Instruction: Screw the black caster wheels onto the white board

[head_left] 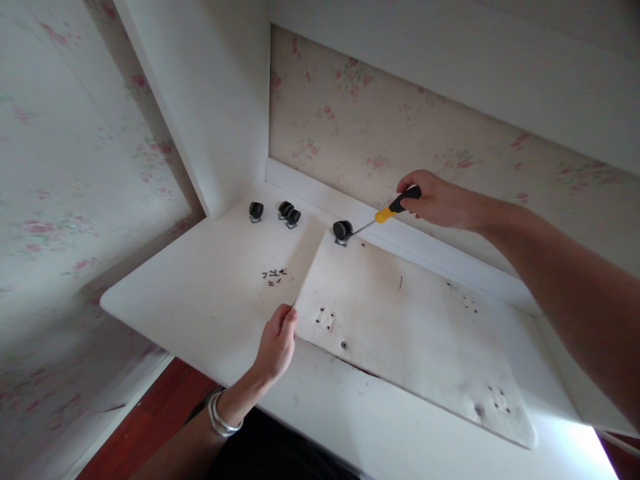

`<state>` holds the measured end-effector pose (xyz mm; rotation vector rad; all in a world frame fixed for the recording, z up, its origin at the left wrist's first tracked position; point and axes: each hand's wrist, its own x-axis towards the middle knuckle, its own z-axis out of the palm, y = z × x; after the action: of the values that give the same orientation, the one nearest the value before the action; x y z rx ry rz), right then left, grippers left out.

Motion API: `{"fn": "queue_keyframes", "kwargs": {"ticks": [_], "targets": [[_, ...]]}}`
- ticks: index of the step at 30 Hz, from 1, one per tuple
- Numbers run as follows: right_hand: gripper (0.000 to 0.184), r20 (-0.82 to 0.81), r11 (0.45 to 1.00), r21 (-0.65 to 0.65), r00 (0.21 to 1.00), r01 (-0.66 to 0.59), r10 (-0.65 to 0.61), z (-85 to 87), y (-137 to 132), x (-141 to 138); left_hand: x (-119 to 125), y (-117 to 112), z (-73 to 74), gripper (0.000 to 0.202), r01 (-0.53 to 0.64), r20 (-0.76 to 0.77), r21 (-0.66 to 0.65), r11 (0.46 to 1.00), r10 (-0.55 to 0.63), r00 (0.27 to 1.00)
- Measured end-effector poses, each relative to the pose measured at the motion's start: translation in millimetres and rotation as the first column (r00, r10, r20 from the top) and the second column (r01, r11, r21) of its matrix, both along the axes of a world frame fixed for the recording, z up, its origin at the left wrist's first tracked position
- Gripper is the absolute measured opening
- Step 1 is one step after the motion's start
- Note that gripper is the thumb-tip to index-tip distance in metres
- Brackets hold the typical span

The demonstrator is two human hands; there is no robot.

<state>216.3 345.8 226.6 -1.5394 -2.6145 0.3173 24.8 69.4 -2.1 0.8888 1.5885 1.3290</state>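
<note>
**Screwdriver [387, 212] at the corner caster [343, 231], screws [273, 273] loose beside the board [395, 320]**

Nearest me, a silvery bracelet [216, 415] circles the left wrist, with dark cloth [285, 447] below and reddish floor [135, 417] past the edge of the counter [205, 287]. My left hand [276, 341] pinches the board's near left corner, thumb on top; I cannot tell whether that corner is lifted. The board lies on the counter, with clusters of holes [325, 318] at its other three corners. The screws are strewn just left of the board, on the counter's surface.

Farther off, the corner caster stands on its metal plate at the board's far left corner. My right hand [425, 199] is wrapped around the black end of the handle, the shaft slanting down to the caster's foot; I cannot tell whether the tip sits in a screw. To the left stand three loose casters [256, 210], two close together. Right behind the board, a raised white strip [310, 192] limits the room; a white upright panel [215, 87] closes the left side. Flowered wallpaper [350, 113] shows behind, below a white overhead panel [450, 60].
</note>
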Motion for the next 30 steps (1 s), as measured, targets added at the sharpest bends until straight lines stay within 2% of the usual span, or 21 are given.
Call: {"fn": "queue_keyframes", "kwargs": {"ticks": [2, 4, 8, 10, 13, 19, 23, 26, 28, 30], "targets": [[0.031, -0.055, 0.999, -0.047, 0.998, 0.015, -0.017, 0.2, -2, -1, 0, 0, -0.2, 0.034, 0.001, -0.002, 0.001, 1.0, -0.001, 1.0], [0.024, -0.089, 0.994, -0.094, 0.993, 0.064, -0.073, 1.7, -4, -3, 0, 0, -0.6, 0.034, 0.009, 0.012, -0.001, 1.0, -0.009, 1.0], [0.029, 0.038, 0.987, -0.074, 0.99, 0.139, -0.137, 5.0, -7, -4, 0, 0, -2.7, 0.033, 0.007, 0.015, -0.001, 1.0, -0.007, 1.0], [0.025, 0.047, 0.991, -0.053, 0.991, 0.125, -0.123, 5.6, -7, -4, 0, 1, -4.1, 0.033, 0.004, 0.006, 0.004, 1.0, -0.004, 1.0], [0.02, -0.042, 0.994, -0.082, 0.996, 0.076, -0.079, 6.8, -9, -6, 0, 1, -5.0, 0.034, 0.005, -0.001, 0.005, 1.0, -0.005, 1.0], [0.024, -0.192, 0.952, -0.304, 0.977, 0.026, -0.088, 16.2, -18, -18, 1, 0, -0.8, 0.034, -0.002, 0.006, 0.0, 1.0, 0.002, 1.0], [0.033, -0.042, 0.965, -0.26, 0.998, 0.04, -0.053, 22.1, -16, -28, 1, 0, 1.4, 0.033, -0.01, 0.01, 0.0, 1.0, 0.01, 1.0], [0.036, 0.157, 0.986, -0.164, 0.988, 0.035, -0.008, 24.7, -10, -37, 1, 0, 1.6, 0.033, -0.017, 0.006, 0.0, 1.0, 0.017, 1.0], [0.045, 0.261, 0.997, -0.07, 0.965, 0.03, -0.011, 25.6, -7, -41, 1, 0, 1.2, 0.034, -0.02, 0.002, 0.008, 1.0, 0.02, 1.0], [0.049, 0.266, 0.998, -0.04, 0.963, 0.045, -0.032, 25.7, -5, -43, 1, 0, 0.6, 0.034, -0.015, 0.008, 0.013, 1.0, 0.015, 1.0]]}}
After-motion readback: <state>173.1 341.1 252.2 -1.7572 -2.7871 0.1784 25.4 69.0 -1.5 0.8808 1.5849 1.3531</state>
